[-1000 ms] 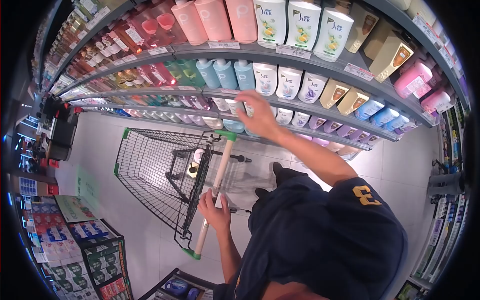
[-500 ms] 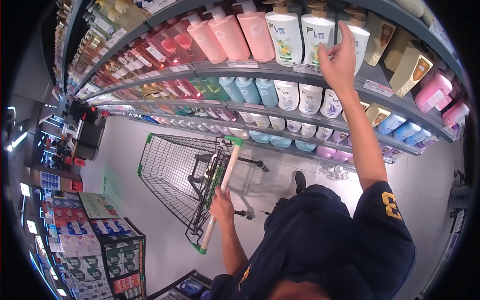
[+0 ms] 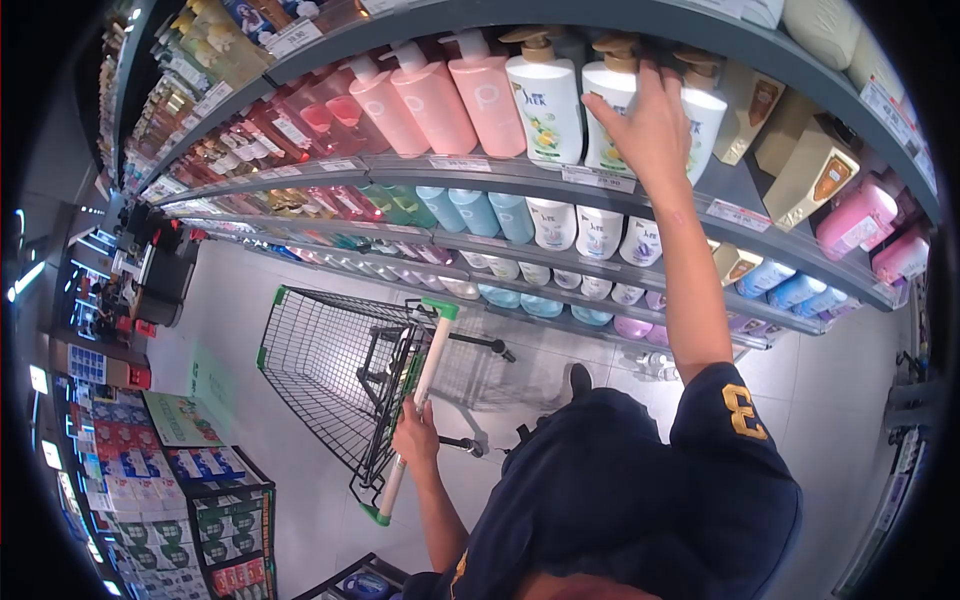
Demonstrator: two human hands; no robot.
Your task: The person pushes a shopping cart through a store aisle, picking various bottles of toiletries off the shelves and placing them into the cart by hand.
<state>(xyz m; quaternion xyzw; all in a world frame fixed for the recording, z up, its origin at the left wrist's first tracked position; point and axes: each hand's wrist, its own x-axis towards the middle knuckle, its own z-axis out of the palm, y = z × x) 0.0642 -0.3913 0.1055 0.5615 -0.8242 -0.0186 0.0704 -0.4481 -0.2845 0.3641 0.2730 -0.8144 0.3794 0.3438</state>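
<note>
My right hand (image 3: 650, 125) reaches up to the shelf, thumb spread in front of a white pump bottle (image 3: 608, 80) with a brown pump top. Its fingers extend along that bottle's right side, toward the gap before another white pump bottle (image 3: 706, 118); the fingertips are partly hidden, and I cannot tell how firmly they touch. A matching white bottle (image 3: 546, 110) with a yellow-and-green print stands to the left. Low down, my left hand (image 3: 415, 438) wraps round the pale handle (image 3: 432, 362) of a shopping cart (image 3: 320, 370), whose wire basket holds nothing visible.
Pink pump bottles (image 3: 484, 100) line the same shelf at left, gold boxes (image 3: 815, 175) at right. Lower shelves carry blue bottles (image 3: 474, 212) and more white ones. Stacked boxed goods (image 3: 150, 490) stand at lower left, beyond the tiled floor (image 3: 235, 345).
My right hand has moved from in front of the right-hand white bottle onto the middle one. The view has shifted slightly; my left hand stays on the cart handle.
</note>
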